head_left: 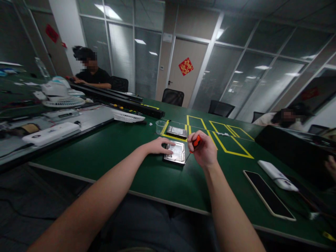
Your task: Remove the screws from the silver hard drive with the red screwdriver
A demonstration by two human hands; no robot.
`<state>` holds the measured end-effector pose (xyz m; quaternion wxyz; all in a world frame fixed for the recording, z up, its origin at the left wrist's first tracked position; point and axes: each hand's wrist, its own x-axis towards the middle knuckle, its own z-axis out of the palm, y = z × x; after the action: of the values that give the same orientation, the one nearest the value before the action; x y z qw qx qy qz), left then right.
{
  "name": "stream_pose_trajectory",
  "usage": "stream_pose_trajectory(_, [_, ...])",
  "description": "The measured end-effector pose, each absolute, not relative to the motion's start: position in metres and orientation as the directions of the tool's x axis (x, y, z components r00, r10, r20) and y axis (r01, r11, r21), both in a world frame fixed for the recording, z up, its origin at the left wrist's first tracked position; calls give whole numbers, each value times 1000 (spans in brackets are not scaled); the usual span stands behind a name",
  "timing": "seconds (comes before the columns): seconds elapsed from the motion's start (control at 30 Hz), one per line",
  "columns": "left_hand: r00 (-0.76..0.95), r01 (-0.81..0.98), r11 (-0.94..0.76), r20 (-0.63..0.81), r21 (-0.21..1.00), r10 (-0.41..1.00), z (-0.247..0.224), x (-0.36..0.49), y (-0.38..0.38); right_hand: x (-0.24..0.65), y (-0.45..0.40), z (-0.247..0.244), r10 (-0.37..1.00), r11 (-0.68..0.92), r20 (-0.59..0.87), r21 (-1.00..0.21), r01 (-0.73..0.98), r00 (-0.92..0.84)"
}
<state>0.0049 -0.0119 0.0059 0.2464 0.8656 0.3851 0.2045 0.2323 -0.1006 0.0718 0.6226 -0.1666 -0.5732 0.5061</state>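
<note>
A silver hard drive (179,151) lies on the green table in front of me. My left hand (159,146) holds it from the left, thumb and index finger apart on its top face; the other fingers are partly hidden. My right hand (206,150) is closed around the orange and black handle of a screwdriver (196,141). Its thin shaft slants down to the drive's right edge near the front corner; the exact tip contact is too small to make out. Just behind, a second hard drive (177,131) sits within a yellow tape outline.
A clear plastic cup (160,127) stands left of the rear drive. At right lie a phone (269,194) and a white power bank (277,175) with a cable, near a black box (294,154). Fan parts (128,116) and long black bars (126,101) fill the left. Two people sit across.
</note>
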Motion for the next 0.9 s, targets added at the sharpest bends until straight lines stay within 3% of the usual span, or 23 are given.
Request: stream_pose_trajectory(0.9, [623, 566, -581, 158, 585, 766, 7, 4, -12, 230, -102, 71, 841, 437, 525, -799, -413, -127])
